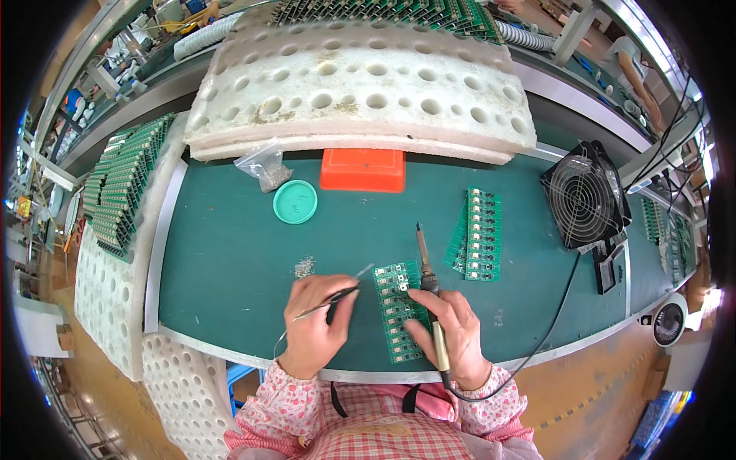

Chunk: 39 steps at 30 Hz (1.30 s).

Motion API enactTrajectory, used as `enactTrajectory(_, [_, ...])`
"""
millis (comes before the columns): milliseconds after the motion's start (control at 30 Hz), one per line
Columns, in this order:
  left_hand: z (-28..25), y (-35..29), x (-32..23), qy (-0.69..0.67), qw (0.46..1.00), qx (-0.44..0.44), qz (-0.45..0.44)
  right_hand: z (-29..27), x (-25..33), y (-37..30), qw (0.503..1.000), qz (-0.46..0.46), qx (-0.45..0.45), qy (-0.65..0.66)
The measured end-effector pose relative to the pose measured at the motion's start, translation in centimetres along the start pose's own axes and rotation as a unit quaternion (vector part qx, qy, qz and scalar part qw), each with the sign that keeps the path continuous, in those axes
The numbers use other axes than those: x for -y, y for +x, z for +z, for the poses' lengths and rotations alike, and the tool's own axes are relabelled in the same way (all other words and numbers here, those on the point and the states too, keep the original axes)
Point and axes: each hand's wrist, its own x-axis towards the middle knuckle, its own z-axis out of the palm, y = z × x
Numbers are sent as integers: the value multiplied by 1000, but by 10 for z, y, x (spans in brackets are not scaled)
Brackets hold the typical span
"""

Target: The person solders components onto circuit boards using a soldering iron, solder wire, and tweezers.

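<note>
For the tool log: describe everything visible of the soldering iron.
The iron is slim and straight: dark pointed tip, brownish metallic shaft, dark collar, cream handle that looks plastic, black cable from its rear end, curving off right. The right hand grips it. It slants slightly left, tip pointing away from the person, beside the board's far right corner. Whether it's hot doesn't show.

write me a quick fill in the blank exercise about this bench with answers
The right hand grips a soldering ____.
The circuit board beside that hand is ____ in colour.
The clear bag lies to the ____ of the red box.
On the picture's ____ side stands a black fan.
Missing words: iron; green; left; right
</note>
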Motion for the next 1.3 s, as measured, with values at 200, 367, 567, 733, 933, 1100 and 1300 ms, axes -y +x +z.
enactTrajectory(200, [-33, -20, 18, 68, 994, -39, -78, 8, 5, 2, 994, 3, 70, -82])
enactTrajectory(367, [-35, -23, 19, 76, 991, -30, -102, 16, 1, 6, 995, -14, 51, -81])
enactTrajectory(567, [-31, -23, 25, 89, 994, -30, -52, 9, -3, -6, 998, 46, -8, -41])
enactTrajectory(733, [-31, -25, 26, 87, 994, -34, -54, 9, -4, -4, 998, 49, -11, -28])
enactTrajectory(933, [-32, -24, 24, 87, 994, -31, -57, 8, -5, -4, 999, 45, -11, -27])
enactTrajectory(1100, [-30, -24, 25, 94, 994, -24, -50, 6, -3, -3, 998, 56, -7, -22])
enactTrajectory(1300, [-31, -23, 22, 77, 994, -31, -66, 7, -3, -3, 998, 54, -7, -24])
